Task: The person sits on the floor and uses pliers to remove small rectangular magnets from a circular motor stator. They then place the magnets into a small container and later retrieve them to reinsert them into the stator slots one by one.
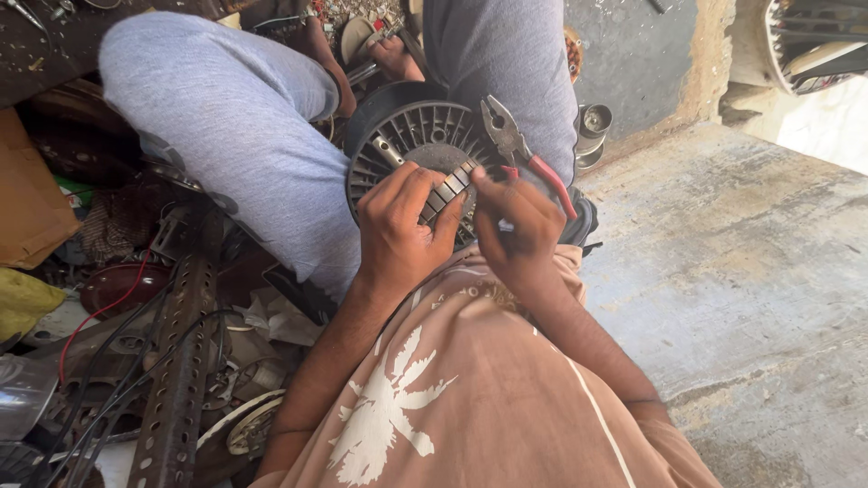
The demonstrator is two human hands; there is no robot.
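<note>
My left hand (398, 226) grips a small stack of grey metal laminations (448, 190), a motor core, held over a round black finned fan housing (407, 136) that rests between my knees. My right hand (517, 226) touches the other end of the core and also holds red-handled pliers (524, 154), whose closed jaws point up and away. Both hands are close together, fingertips almost meeting on the core. My grey trouser legs (235, 126) frame the housing on both sides.
At the left lies a heap of scrap: a perforated metal bar (176, 361), black and red wires (99, 316), a dark red round part (117, 285), brown cardboard (27, 199). Bare concrete floor (750, 289) spreads to the right. Small metal cups (592, 126) stand by my right knee.
</note>
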